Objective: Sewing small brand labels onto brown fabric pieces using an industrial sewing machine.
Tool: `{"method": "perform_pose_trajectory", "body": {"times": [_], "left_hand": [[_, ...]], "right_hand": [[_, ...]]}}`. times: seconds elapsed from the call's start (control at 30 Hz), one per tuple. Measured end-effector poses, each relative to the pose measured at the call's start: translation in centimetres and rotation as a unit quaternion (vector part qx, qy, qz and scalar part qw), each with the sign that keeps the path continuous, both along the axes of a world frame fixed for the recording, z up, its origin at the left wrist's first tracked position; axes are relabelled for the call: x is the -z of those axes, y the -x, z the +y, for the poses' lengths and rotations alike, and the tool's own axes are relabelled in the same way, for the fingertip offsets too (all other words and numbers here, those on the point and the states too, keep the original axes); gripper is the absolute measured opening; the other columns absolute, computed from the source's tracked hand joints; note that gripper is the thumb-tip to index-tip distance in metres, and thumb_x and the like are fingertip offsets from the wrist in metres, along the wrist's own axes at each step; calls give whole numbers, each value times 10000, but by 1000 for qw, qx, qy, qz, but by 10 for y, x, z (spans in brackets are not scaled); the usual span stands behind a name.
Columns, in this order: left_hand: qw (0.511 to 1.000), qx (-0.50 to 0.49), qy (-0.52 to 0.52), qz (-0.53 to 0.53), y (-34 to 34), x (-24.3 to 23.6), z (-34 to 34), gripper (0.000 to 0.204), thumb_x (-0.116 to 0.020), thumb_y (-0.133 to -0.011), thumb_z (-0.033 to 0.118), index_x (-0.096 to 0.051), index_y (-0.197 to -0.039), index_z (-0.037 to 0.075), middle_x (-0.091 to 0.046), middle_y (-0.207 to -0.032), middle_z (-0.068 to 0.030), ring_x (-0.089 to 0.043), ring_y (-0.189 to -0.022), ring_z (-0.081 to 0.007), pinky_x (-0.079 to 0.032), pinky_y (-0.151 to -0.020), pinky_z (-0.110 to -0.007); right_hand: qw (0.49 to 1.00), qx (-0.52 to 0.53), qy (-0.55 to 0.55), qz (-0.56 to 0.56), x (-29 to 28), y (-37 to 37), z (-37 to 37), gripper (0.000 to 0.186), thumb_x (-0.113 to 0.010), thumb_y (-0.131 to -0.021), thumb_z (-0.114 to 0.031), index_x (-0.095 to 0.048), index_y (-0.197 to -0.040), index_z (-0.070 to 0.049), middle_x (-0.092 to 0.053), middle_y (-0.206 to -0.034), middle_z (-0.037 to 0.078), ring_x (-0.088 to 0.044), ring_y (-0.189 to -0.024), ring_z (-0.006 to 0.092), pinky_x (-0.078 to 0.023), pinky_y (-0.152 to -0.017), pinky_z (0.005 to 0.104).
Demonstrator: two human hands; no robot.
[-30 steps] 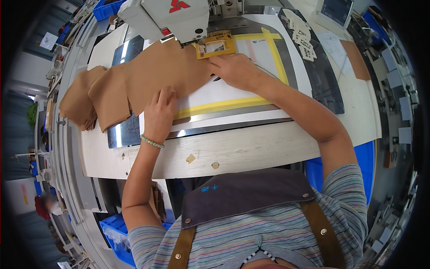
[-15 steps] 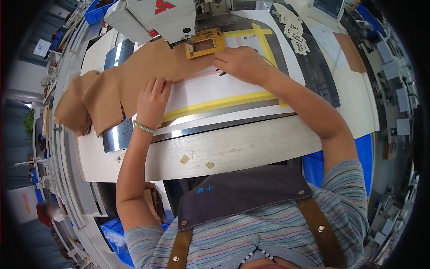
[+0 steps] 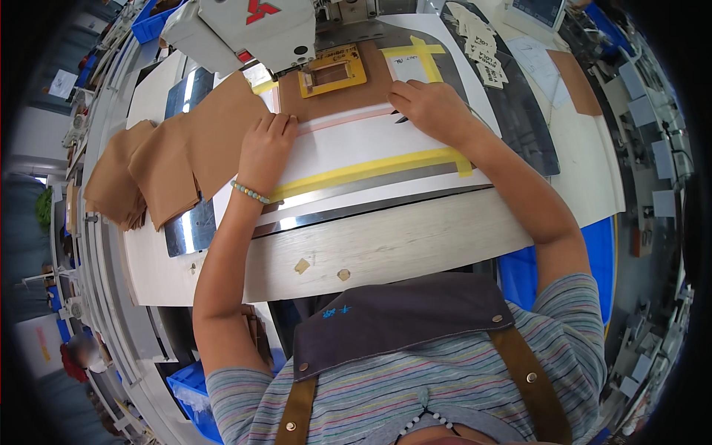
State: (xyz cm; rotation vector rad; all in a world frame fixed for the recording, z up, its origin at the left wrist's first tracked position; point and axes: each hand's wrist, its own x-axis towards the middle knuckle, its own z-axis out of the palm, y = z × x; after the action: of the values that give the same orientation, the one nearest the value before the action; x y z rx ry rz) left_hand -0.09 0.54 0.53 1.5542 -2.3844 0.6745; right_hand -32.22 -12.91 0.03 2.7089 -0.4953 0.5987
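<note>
Stack at far left: a pile of tan fabric pieces point(image 3: 119, 189) lies on the left end of the desk point(image 3: 415, 241), partly over a shiny metal plate point(image 3: 191, 226).
Brown fabric piece: the tan piece in work point(image 3: 222, 133) spreads from beside the stack toward the sewing machine, its far edge running under the yellow clamp frame.
Left hand: the left hand point(image 3: 265, 152) lies flat, palm down, fingers together and stretched forward, pressing the brown fabric against the white template board point(image 3: 371, 144); it grips nothing. A bead bracelet point(image 3: 248, 193) sits on the wrist.
Sewing machine: the white machine head point(image 3: 245, 30) stands above the fabric at the top of the view, just left of the yellow rectangular clamp frame point(image 3: 332, 72).
Template board: yellow tape point(image 3: 371, 167) runs along its near edge and up its right side.
Right hand: the right hand point(image 3: 430, 107) rests palm down on the board's far edge, fingers slightly bent and pressing on the fabric strip just below the clamp frame; it clamps nothing.
Far right: small paper labels point(image 3: 480, 44) lie scattered on a dark mat, well apart from both hands.
</note>
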Motion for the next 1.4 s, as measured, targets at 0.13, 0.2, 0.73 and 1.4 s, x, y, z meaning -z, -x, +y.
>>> {"method": "perform_pose_trajectory", "body": {"times": [0.13,0.2,0.73,1.4], "left_hand": [[998,-20,-28,60,-2,1,18,336,-637,-828,-36,-723,-1150,8,-712,-1151,-87,-676,-1072,-280,-569,-917,-397],[995,-21,-31,96,0,1,26,365,-632,-838,-51,-711,-1189,8,-711,-1188,-100,-668,-1114,-294,-561,-955,-404],[974,-46,-68,210,6,4,42,581,-629,-943,0,-534,-1512,64,-625,-1409,-257,-531,-1392,-408,-446,-1154,-473],[979,-48,-64,188,7,1,44,488,-632,-982,34,-606,-1468,75,-695,-1327,-217,-589,-1341,-369,-485,-1124,-465]], "right_hand": [[1000,-10,-9,18,-1,2,5,238,-716,-799,-37,-709,-1037,-50,-674,-1103,8,-709,-922,171,-607,-691,288],[1000,-11,-9,23,-2,2,6,245,-716,-802,-39,-711,-1047,-49,-676,-1107,9,-709,-924,172,-607,-693,291],[997,27,-57,44,-5,13,22,378,-695,-841,-9,-707,-1218,-29,-711,-1253,47,-664,-1131,207,-605,-827,318],[985,29,-171,4,4,22,35,531,-649,-932,-67,-597,-1460,-56,-549,-1569,95,-470,-1477,254,-369,-1230,416]]}}
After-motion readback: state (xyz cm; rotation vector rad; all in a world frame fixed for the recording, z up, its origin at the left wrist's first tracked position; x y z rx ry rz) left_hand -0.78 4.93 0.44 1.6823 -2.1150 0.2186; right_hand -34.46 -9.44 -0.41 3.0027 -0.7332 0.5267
